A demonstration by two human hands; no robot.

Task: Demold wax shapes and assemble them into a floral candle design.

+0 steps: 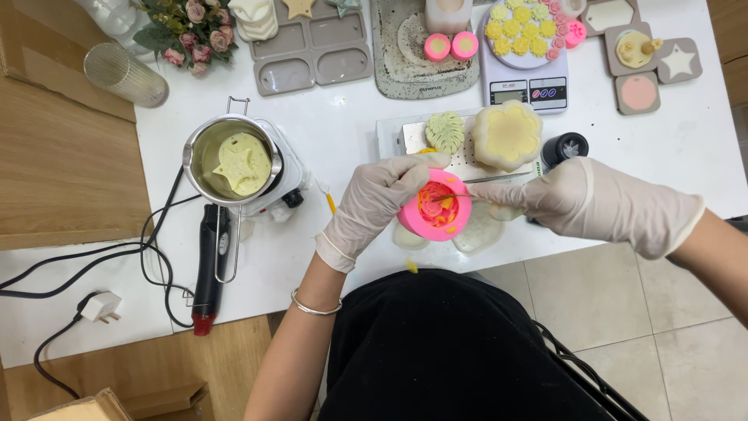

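Honestly, risky spot: left hand (379,204) clamped round pink mold (435,206) held off the table (327,140) edge, right hand (545,199) pinching tweezers (460,198) inside it, so could easily slip, gouge the mold, drop bits onto lap.
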